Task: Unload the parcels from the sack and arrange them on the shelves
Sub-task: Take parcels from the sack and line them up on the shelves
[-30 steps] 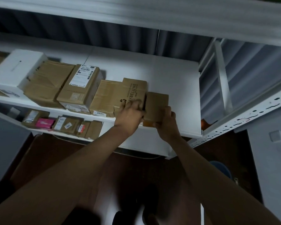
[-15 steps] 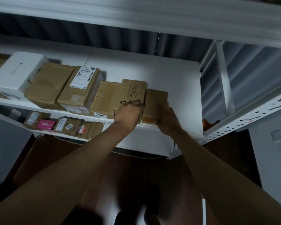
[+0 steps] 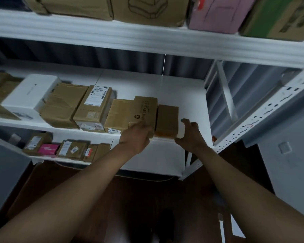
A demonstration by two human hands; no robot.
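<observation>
A small brown parcel (image 3: 167, 120) lies flat near the front edge of the middle white shelf (image 3: 182, 92), right beside a brown box printed MAYBELLINE (image 3: 145, 109). My right hand (image 3: 189, 135) is just to the right of the small parcel with fingers spread, holding nothing. My left hand (image 3: 139, 135) is blurred; its loosely bent fingers are at the front lower corner of the printed box. No sack is in view.
Left of the printed box runs a row of parcels: a flat brown one (image 3: 119, 114), a labelled box (image 3: 95, 106), a taped box (image 3: 63, 104), a white box (image 3: 30, 95). Small parcels (image 3: 72, 149) fill the lower shelf. Cartons and a pink box (image 3: 216, 13) sit above. Bare shelf lies right and behind.
My right hand has let go of the small brown parcel and opened beside it. My left hand has slid down off the printed box's top. The view has tilted up.
</observation>
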